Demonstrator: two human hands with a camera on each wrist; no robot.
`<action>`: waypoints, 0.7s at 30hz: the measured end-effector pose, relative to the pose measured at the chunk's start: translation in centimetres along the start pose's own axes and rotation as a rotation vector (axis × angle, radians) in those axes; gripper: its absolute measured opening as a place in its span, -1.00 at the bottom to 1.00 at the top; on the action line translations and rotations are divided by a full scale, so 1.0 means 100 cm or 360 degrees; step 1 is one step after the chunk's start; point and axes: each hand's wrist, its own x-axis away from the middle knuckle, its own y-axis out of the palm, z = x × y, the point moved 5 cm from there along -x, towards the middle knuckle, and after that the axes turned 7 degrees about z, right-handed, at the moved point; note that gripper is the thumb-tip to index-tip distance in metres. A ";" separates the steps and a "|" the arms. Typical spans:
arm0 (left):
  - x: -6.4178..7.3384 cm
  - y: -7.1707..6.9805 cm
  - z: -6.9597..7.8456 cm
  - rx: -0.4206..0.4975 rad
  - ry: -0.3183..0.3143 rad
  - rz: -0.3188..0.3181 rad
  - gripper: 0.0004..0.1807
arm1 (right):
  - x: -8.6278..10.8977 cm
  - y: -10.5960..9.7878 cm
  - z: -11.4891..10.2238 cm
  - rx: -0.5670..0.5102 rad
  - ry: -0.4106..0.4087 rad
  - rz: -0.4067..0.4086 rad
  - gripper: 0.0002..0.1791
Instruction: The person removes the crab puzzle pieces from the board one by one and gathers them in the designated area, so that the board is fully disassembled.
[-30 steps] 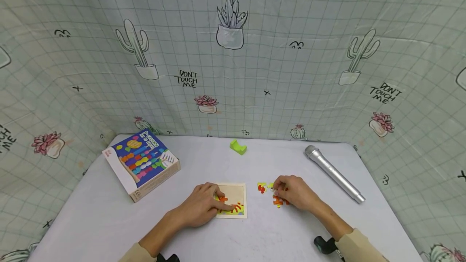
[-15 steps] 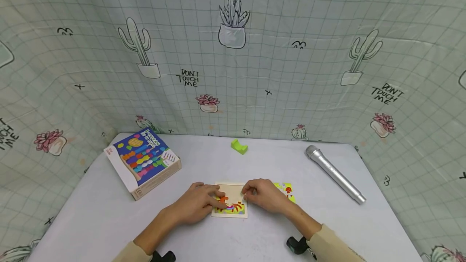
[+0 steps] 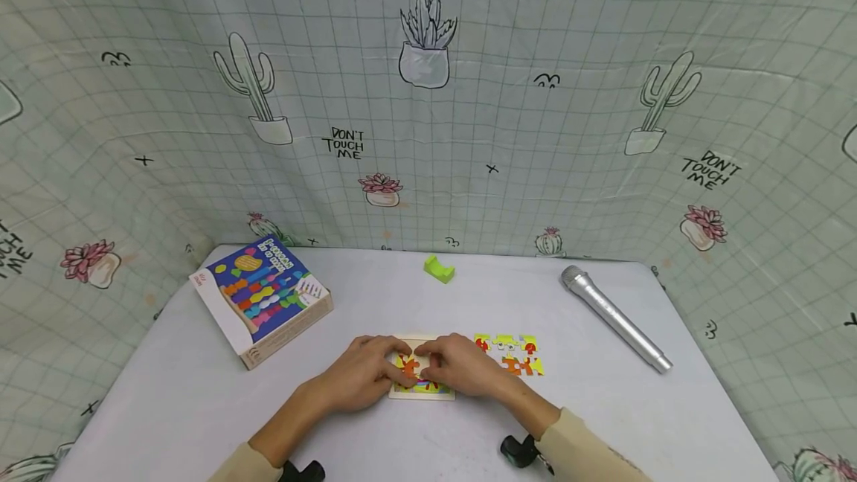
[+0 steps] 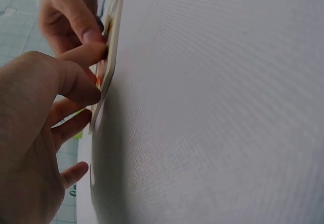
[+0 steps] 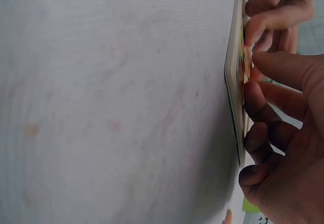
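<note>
A square wooden puzzle tray (image 3: 402, 396) lies flat on the table, partly covered by both hands. Orange, yellow and red pieces fill its near and left parts. My left hand (image 3: 358, 378) rests on the tray's left side, thumb and index finger on the pieces there. Over the tray's right half, my right hand (image 3: 465, 367) pinches a puzzle piece (image 5: 247, 64) between thumb and fingertips, seen edge-on in the right wrist view. Right of the tray lie several loose puzzle pieces (image 3: 505, 342) in two rows, some behind the right hand.
A blue boxed game (image 3: 264, 292) stands at the left. A light green curved block (image 3: 439, 269) sits toward the back edge, and a silver microphone (image 3: 616, 318) lies diagonally at the right. A patterned cloth (image 3: 428, 132) hangs behind the table (image 3: 428, 452).
My right hand has moved left from the loose pieces to over the tray, bringing a puzzle piece. The left hand has stayed on the tray's left side.
</note>
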 end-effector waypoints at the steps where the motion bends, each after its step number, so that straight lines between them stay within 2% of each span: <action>1: 0.000 0.000 0.000 0.0006 0.0001 0.0005 -0.54 | -0.001 0.001 0.000 0.0004 -0.0007 -0.0001 -0.62; 5: 0.001 0.000 -0.001 0.0024 -0.0004 0.0010 -0.55 | -0.002 0.004 -0.001 0.0000 -0.0022 -0.0014 -0.61; 13: 0.003 0.001 -0.002 0.0030 -0.0012 0.0004 -0.53 | -0.003 0.005 -0.003 -0.0058 0.0029 -0.0012 -0.67; 21: 0.003 0.002 -0.002 0.0010 -0.0017 -0.0019 -0.52 | -0.003 0.000 -0.005 -0.0131 0.0064 0.0080 -0.77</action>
